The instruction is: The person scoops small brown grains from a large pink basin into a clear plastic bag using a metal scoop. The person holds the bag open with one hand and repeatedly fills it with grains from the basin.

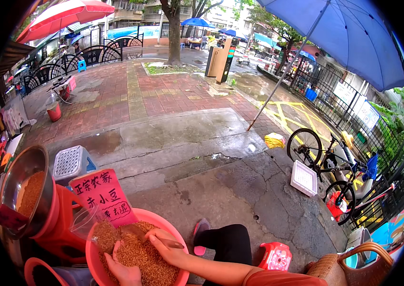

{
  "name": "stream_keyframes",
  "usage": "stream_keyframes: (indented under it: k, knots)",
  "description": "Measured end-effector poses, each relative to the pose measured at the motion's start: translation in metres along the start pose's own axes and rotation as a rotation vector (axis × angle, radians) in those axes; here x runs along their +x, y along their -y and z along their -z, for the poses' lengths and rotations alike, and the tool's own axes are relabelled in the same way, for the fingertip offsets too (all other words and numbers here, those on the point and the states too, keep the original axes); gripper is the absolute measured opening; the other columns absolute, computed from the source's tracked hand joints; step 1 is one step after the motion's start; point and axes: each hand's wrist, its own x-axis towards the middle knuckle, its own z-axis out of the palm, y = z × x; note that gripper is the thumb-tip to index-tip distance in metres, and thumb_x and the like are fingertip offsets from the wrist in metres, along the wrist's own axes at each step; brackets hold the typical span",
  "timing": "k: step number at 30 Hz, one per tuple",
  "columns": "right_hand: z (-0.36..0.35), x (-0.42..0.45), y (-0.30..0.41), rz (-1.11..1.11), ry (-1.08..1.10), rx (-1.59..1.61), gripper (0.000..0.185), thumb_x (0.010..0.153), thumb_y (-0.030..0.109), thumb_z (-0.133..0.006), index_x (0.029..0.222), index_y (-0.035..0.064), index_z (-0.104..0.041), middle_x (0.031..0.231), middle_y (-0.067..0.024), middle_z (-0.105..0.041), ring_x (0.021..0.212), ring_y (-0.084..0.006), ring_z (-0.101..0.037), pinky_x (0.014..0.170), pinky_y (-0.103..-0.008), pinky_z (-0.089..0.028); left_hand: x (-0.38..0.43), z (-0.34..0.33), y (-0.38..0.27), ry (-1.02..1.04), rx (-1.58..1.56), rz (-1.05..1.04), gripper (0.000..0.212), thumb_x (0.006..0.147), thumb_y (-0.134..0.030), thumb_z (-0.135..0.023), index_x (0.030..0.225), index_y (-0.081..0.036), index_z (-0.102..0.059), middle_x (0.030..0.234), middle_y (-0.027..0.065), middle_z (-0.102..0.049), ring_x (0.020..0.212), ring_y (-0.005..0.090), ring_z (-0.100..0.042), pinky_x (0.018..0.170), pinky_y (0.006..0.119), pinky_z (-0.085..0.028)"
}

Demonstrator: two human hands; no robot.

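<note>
A pink plastic basin point(164, 222) full of small brown-red beans point(155, 262) stands at the lower left. My right hand point(164, 246) grips a brown scoop point(173, 243) over the beans; its front end is blurred among them. Low in the basin, my left hand point(125, 268) is palm up, its fingers against the beans and close to a clear plastic bag point(105, 236). That bag is partly filled with beans, and its loose mouth points up and left. Whether the left fingers grip it I cannot tell. Behind the bag stands a pink handwritten card point(103, 193).
To the left, a steel bowl point(43, 157) of reddish grain rests on a red stool point(62, 218), beside a grey-and-blue stool point(69, 162). Rightward are a red stool point(276, 255), a wicker basket point(325, 266), a white crate point(303, 178), a bicycle point(330, 161) and an umbrella pole point(280, 82).
</note>
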Motion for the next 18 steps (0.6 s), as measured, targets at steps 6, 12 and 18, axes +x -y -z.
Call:
stream_keyframes:
  k: [6,12,18]
  knots:
    - [-0.002,-0.002,-0.004,0.359,0.301,-0.046,0.018,0.102,0.017,-0.052,0.108,0.0019,-0.060,0.098,-0.0142,-0.059,0.095,-0.0323,-0.057,0.086,-0.0421,-0.044,0.012,0.012,0.002,0.110,-0.059,-0.043,0.058,0.104,-0.054,-0.034,0.127,-0.007,-0.059,0.128,0.0142,-0.062,0.120,0.0332,-0.057,0.105,0.053,-0.044]
    - [-0.004,-0.003,-0.006,0.375,0.013,-0.223,0.013,0.101,0.014,-0.052,0.103,0.0025,-0.059,0.096,-0.0136,-0.060,0.094,-0.0332,-0.058,0.083,-0.0423,-0.045,-0.004,-0.006,-0.002,0.024,-0.011,0.039,0.058,0.104,-0.053,-0.033,0.119,-0.006,-0.062,0.124,0.0127,-0.064,0.119,0.0323,-0.057,0.104,0.054,-0.046]
    - [-0.003,-0.001,-0.018,0.146,-0.091,-0.157,0.016,0.103,0.016,-0.053,0.102,0.0007,-0.059,0.096,-0.0139,-0.060,0.090,-0.0288,-0.059,0.081,-0.0383,-0.046,-0.002,-0.001,0.002,0.078,0.063,-0.037,0.061,0.104,-0.054,-0.031,0.116,-0.003,-0.062,0.124,0.0139,-0.064,0.120,0.0341,-0.056,0.105,0.055,-0.044]
